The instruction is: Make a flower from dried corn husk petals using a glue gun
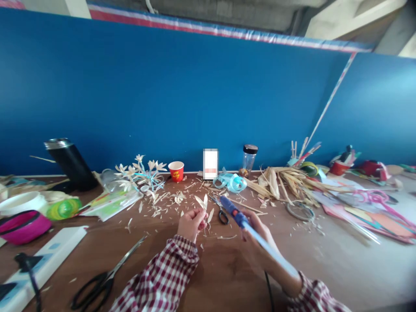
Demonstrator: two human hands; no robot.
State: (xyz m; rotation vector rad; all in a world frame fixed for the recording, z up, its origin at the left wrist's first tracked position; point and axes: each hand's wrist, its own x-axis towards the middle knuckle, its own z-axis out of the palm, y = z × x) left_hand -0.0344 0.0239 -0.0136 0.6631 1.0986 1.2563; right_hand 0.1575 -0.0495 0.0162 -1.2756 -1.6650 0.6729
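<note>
Between the thumb and fingers of my left hand (191, 224) is a small corn husk flower (202, 202), its pale petals pointing up. My right hand (260, 234) is wrapped round a blue glue gun (238, 216), with a long translucent glue stick (273, 251) sticking out of its back end. The gun's front points up and left, apart from the flower. Small black-handled scissors (223, 216) lie just beyond, between my hands. A bunch of finished husk flowers on blue stems (141, 173) lies farther off to the left.
Large scissors (97, 286) and a white power strip (48, 260) lie at the left front. A black flask (71, 164), a red paper cup (176, 171) and a lidded jar (249, 160) stand along the blue partition (182, 99). Dried husks (286, 182) lie at the right; scraps litter the table.
</note>
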